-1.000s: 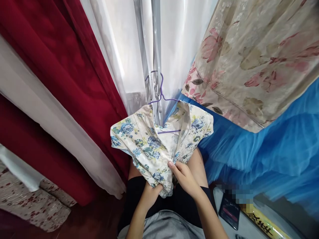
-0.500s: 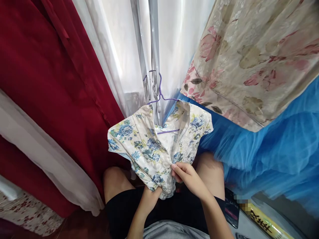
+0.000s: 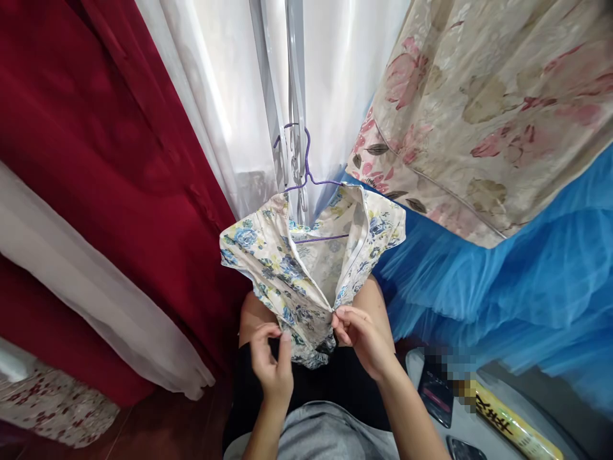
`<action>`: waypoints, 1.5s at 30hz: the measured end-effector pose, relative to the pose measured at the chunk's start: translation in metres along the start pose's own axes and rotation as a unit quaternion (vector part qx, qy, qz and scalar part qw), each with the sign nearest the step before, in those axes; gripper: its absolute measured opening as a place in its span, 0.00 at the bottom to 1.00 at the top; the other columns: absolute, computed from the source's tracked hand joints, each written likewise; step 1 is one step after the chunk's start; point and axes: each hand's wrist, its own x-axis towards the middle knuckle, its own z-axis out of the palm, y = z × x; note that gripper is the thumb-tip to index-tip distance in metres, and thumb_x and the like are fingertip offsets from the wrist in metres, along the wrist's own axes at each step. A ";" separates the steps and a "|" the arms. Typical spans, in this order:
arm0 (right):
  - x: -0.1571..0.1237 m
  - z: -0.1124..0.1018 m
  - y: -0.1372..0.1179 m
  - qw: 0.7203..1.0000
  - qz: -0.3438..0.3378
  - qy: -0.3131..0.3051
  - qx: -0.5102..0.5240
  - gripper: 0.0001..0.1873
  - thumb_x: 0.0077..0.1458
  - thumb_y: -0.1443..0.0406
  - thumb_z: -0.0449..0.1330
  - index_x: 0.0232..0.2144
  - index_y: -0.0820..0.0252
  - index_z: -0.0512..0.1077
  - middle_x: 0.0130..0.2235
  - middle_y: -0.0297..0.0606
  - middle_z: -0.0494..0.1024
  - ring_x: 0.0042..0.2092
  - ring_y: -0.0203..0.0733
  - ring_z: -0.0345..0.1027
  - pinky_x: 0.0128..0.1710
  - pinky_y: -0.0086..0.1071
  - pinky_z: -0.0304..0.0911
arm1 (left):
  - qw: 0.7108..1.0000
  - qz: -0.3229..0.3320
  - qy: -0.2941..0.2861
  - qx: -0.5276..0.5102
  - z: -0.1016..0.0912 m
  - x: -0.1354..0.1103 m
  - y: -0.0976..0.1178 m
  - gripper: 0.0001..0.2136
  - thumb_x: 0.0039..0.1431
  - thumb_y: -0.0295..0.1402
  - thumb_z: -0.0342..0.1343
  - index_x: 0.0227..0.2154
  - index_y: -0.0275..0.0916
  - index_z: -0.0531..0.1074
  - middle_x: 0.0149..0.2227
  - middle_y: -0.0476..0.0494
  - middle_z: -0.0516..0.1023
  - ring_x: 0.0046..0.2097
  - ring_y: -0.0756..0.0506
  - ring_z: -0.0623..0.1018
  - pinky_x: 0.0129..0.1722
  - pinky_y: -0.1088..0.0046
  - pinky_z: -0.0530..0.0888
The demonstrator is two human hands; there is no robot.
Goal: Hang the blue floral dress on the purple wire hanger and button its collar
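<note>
A short-sleeved blouse (image 3: 306, 294), cream with blue roses and green leaves, hangs in front of me on a purple hanger (image 3: 309, 176). Its neckline gapes in a deep V that narrows toward my hands. At the bottom of that V, the thumb and fingers of my right hand (image 3: 359, 335) pinch the front edge; any small fastening there is too hidden to make out. My left hand (image 3: 272, 361) is beside the blouse's lower left side, its thumb apart from the curled fingers and nothing seen between them.
Dark red cloth (image 3: 177, 211) hangs at left and a white curtain (image 3: 225, 83) behind. On the right are a floral cloth (image 3: 460, 128) and blue tulle (image 3: 483, 287). Below them, a phone (image 3: 435, 396) and a yellow packet (image 3: 512, 421) lie on a grey surface.
My left hand has come off the blouse's lower front, moving left and up, and its fingers have parted. The V opening looks wider. My right hand keeps its pinch.
</note>
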 end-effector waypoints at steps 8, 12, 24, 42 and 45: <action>-0.003 0.000 0.000 0.979 0.065 -0.108 0.159 0.16 0.54 0.60 0.67 0.21 0.62 0.70 0.16 0.23 0.52 0.19 0.26 0.37 0.18 0.24 0.35 | 0.983 0.023 -0.184 0.004 0.058 0.010 0.020 0.05 0.61 0.28 0.58 0.40 0.41 0.71 0.38 0.43 0.75 0.42 0.43 0.76 0.44 0.67 0.71; -0.005 -0.001 -0.002 0.980 0.059 -0.101 0.160 0.12 0.55 0.60 0.67 0.27 0.65 0.77 0.13 0.21 0.52 0.17 0.25 0.34 0.16 0.23 0.34 | 0.972 0.021 -0.234 -0.004 0.066 0.013 0.016 0.02 0.62 0.28 0.57 0.35 0.42 0.70 0.35 0.45 0.75 0.38 0.44 0.76 0.41 0.70 0.71; 0.045 0.038 -0.093 0.986 -0.080 -0.088 0.119 0.09 0.54 0.64 0.65 0.29 0.67 0.79 0.13 0.20 0.49 0.18 0.27 0.33 0.15 0.23 0.37 | 0.961 -0.040 -0.271 0.025 0.043 0.004 -0.005 0.06 0.66 0.32 0.55 0.32 0.41 0.68 0.33 0.45 0.71 0.36 0.45 0.75 0.37 0.70 0.74; 0.056 0.078 -0.119 0.966 -0.245 -0.055 -0.065 0.14 0.60 0.58 0.60 0.33 0.62 0.80 0.15 0.27 0.66 0.18 0.30 0.51 0.20 0.27 0.41 | 0.979 0.097 -0.180 -0.011 0.035 0.073 0.009 0.04 0.67 0.30 0.55 0.42 0.40 0.74 0.40 0.43 0.75 0.43 0.45 0.77 0.42 0.71 0.75; 0.045 0.077 -0.122 0.957 -0.264 -0.063 -0.105 0.15 0.62 0.58 0.60 0.31 0.62 0.79 0.15 0.27 0.66 0.18 0.30 0.51 0.21 0.27 0.43 | 0.975 0.166 -0.149 -0.021 0.053 0.124 0.053 0.12 0.69 0.30 0.53 0.53 0.43 0.73 0.42 0.43 0.77 0.42 0.46 0.78 0.43 0.70 0.75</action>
